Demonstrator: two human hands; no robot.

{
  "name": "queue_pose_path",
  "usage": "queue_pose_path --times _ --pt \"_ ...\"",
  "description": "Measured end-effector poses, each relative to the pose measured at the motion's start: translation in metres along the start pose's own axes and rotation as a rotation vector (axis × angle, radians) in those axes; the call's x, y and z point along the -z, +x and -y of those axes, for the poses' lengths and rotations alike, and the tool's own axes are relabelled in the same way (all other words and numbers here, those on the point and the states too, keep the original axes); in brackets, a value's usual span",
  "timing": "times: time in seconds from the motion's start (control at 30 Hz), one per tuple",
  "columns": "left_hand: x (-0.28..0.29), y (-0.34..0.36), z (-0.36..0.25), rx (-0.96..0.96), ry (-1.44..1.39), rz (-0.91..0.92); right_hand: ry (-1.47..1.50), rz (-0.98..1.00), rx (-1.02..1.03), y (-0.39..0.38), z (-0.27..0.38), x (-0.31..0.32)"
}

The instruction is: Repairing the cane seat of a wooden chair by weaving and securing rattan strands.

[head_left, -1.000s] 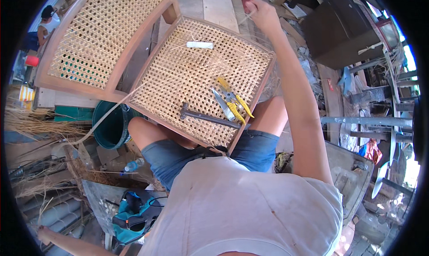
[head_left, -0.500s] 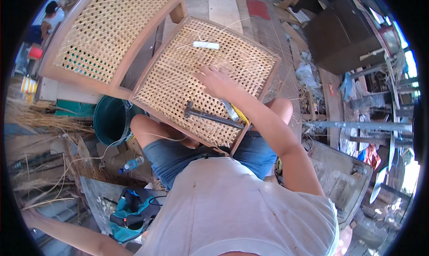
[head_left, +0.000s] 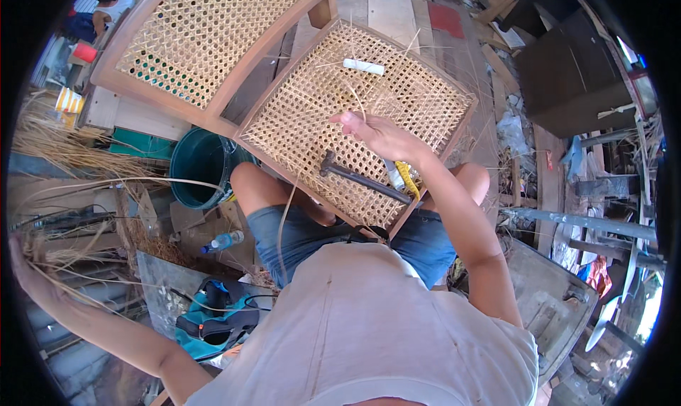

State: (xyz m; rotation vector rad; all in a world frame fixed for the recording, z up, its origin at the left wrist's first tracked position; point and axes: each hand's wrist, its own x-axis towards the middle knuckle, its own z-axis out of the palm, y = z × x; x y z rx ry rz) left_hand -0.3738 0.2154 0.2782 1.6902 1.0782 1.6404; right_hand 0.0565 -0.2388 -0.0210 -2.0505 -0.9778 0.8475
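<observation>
A wooden chair's woven cane seat (head_left: 418,115) rests across my lap. My right hand (head_left: 386,138) hovers above it with fingers pinched, and a short cane strip (head_left: 356,97) sticks up from them. Far out at the left rim, my left hand (head_left: 27,268) is closed around a loose bunch of cane strips (head_left: 60,253); its fingers are dim. On the seat lie a hammer (head_left: 365,179), a yellow tape measure (head_left: 406,178) beside a pale tube-like item (head_left: 392,173), and a white block (head_left: 363,66). The cane backrest (head_left: 213,41) extends toward the upper left.
A green bucket (head_left: 195,172) stands left of my knee, near a plastic bottle (head_left: 223,241) and a teal bag (head_left: 213,321). More cane (head_left: 67,143) is heaped at left. A dark cabinet (head_left: 574,73) stands at right. Another person (head_left: 106,12) sits at far left.
My left hand has swung up and outward along the left rim, and long cane strips bow with it. My right hand has lifted from the weave, with a strip now showing at its fingers.
</observation>
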Motion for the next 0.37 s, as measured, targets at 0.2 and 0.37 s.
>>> queue_pose_path --times 0.2,0.37 --pt "-0.035 -0.082 0.016 -0.026 -0.087 0.109 -0.118 0.051 0.164 -0.001 0.046 -0.004" --pt "-0.048 -0.129 0.057 0.151 -0.1 0.617 -0.531 -0.057 0.194 -0.009 0.071 -0.04"
